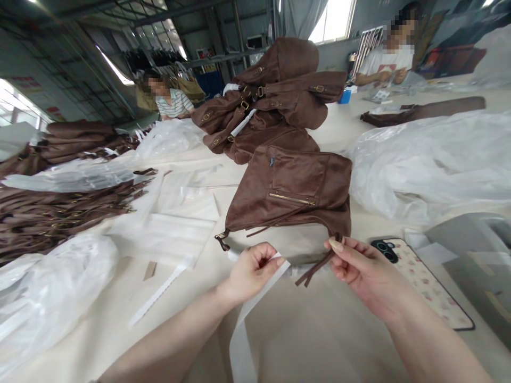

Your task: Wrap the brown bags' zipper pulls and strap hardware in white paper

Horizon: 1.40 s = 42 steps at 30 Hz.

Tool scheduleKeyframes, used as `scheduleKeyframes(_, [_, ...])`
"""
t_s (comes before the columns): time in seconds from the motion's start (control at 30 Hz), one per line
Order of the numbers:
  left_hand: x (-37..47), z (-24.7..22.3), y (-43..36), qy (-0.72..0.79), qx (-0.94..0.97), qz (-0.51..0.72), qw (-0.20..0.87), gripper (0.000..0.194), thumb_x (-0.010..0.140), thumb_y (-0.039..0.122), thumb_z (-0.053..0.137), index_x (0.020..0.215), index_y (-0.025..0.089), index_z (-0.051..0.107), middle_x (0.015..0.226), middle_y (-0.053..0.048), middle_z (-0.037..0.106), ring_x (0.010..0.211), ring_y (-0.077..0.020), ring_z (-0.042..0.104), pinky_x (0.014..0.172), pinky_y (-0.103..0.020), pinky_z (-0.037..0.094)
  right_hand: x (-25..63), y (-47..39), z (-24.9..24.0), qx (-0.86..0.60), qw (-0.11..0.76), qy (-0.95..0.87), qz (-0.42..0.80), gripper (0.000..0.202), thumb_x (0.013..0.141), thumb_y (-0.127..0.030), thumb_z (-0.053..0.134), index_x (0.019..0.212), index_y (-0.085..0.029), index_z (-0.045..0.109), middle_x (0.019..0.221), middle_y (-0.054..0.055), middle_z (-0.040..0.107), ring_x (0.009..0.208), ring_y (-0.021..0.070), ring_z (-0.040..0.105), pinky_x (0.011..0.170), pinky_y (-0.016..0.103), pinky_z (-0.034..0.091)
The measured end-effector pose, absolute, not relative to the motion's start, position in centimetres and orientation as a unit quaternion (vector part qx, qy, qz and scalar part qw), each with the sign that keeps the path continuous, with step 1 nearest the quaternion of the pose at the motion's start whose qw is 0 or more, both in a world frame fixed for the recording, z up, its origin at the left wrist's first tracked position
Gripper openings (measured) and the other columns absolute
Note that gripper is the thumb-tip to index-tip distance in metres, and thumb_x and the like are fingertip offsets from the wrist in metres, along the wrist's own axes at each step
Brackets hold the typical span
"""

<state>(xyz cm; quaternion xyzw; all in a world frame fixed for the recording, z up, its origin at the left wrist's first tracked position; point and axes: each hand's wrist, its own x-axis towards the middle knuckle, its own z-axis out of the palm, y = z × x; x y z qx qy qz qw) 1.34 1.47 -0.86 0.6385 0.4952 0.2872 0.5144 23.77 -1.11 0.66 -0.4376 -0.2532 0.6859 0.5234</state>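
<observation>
A brown leather bag [295,181] with a brass zipper lies on the pale table in front of me. My left hand [255,268] pinches the end of a long white strip [243,340], which hangs down toward the near edge of the view. At the bag's lower right corner, my right hand [353,260] is closed on a brown leather strap [309,274] with thin loose ends. A metal clasp [221,239] sits at the bag's lower left corner.
Brown bags [275,96] are piled behind. Straps [59,213] and plastic wrapping [59,287] lie left; more plastic [431,165], a phone [427,276] and a grey container [475,244] are right. Two people [171,101] [387,61] sit farther back.
</observation>
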Motion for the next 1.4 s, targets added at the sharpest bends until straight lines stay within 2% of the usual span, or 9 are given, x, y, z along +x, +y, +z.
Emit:
scheduleKeyframes(0.07, [1.2,-1.1,1.4,0.487,0.666,0.272,0.495,0.039,0.081,0.05,0.056,0.066,0.016,0.045,0.058,0.006,0.037,0.053,-0.0066,0.03,0.048,-0.019,0.024,23.8,-1.1,0.7,-0.431,0.539,-0.227,0.687,0.027,0.062,-0.035,0.082,0.077,-0.016,0.07,0.056,-0.002,0.057,0.05,0.007,0.049,0.046,0.018,0.037])
scheduleKeyframes(0.17, [1.0,-1.1,1.3,0.462,0.66,0.263,0.531,0.038,0.082,0.049,0.053,0.063,0.018,0.041,0.054,0.006,0.032,0.051,-0.0066,0.029,0.046,-0.02,0.022,23.9,-0.9,0.5,-0.425,0.552,-0.215,0.684,0.025,0.063,-0.033,0.081,0.077,-0.016,0.071,0.058,-0.002,0.058,0.05,0.0073,0.05,0.046,0.018,0.039])
scheduleKeyframes(0.33, [0.1,0.8,1.2,0.445,0.623,0.229,0.602,0.031,0.076,0.045,0.053,0.066,0.017,0.045,0.053,0.005,0.04,0.048,-0.0076,0.034,0.044,-0.02,0.023,24.0,-0.8,0.2,-0.424,0.552,-0.227,0.681,0.026,0.063,-0.033,0.081,0.078,-0.016,0.071,0.058,-0.002,0.059,0.05,0.0075,0.05,0.045,0.018,0.04])
scheduleKeyframes(0.47, [-2.8,6.1,0.5,0.424,0.699,0.074,0.571,0.018,0.077,0.034,0.059,0.077,0.017,0.055,0.068,0.002,0.052,0.057,-0.0093,0.043,0.049,-0.018,0.031,24.0,-1.0,0.5,-0.423,0.551,-0.225,0.683,0.025,0.064,-0.034,0.081,0.077,-0.016,0.071,0.057,-0.002,0.059,0.05,0.0076,0.05,0.045,0.018,0.04])
scheduleKeyframes(0.6, [-4.6,8.9,-0.1,0.294,0.793,-0.078,0.527,0.014,0.073,0.032,0.068,0.074,0.018,0.064,0.066,0.001,0.056,0.057,-0.0109,0.046,0.053,-0.02,0.034,23.9,-1.1,0.6,-0.409,0.561,-0.199,0.691,0.02,0.064,-0.029,0.081,0.078,-0.017,0.072,0.061,-0.001,0.061,0.05,0.0074,0.051,0.046,0.018,0.044])
scheduleKeyframes(0.73, [-2.7,4.5,0.6,0.386,0.82,0.02,0.422,0.019,0.074,0.037,0.069,0.073,0.018,0.067,0.062,0.002,0.06,0.055,-0.0106,0.049,0.052,-0.019,0.034,23.7,-0.9,0.5,-0.398,0.58,-0.159,0.693,0.017,0.063,-0.021,0.082,0.074,-0.017,0.071,0.065,-0.002,0.06,0.056,0.0058,0.053,0.05,0.014,0.048])
scheduleKeyframes(0.87, [-0.7,0.6,2.0,0.419,0.826,0.096,0.365,0.016,0.074,0.033,0.068,0.073,0.016,0.07,0.064,0.001,0.063,0.059,-0.0108,0.052,0.055,-0.018,0.035,23.9,-0.7,0.5,-0.387,0.584,-0.147,0.698,0.015,0.064,-0.02,0.082,0.074,-0.017,0.07,0.066,-0.003,0.058,0.057,0.0046,0.054,0.05,0.011,0.048])
scheduleKeyframes(1.07, [-0.8,1.2,2.4,0.475,0.75,0.158,0.432,0.022,0.074,0.035,0.066,0.069,0.013,0.066,0.058,0.003,0.053,0.053,-0.008,0.042,0.049,-0.017,0.032,24.1,-0.8,0.5,-0.377,0.587,-0.127,0.705,0.017,0.064,-0.019,0.082,0.078,-0.016,0.072,0.067,-0.003,0.059,0.058,0.0043,0.054,0.049,0.011,0.049])
scheduleKeyframes(1.4, [-0.4,1.4,1.9,0.468,0.762,0.183,0.408,0.024,0.075,0.035,0.066,0.07,0.012,0.065,0.059,0.003,0.052,0.055,-0.0068,0.039,0.05,-0.017,0.03,23.4,-0.7,-0.3,-0.401,0.582,-0.164,0.688,0.019,0.064,-0.022,0.082,0.074,-0.014,0.069,0.066,-0.002,0.06,0.056,0.0049,0.055,0.049,0.013,0.048])
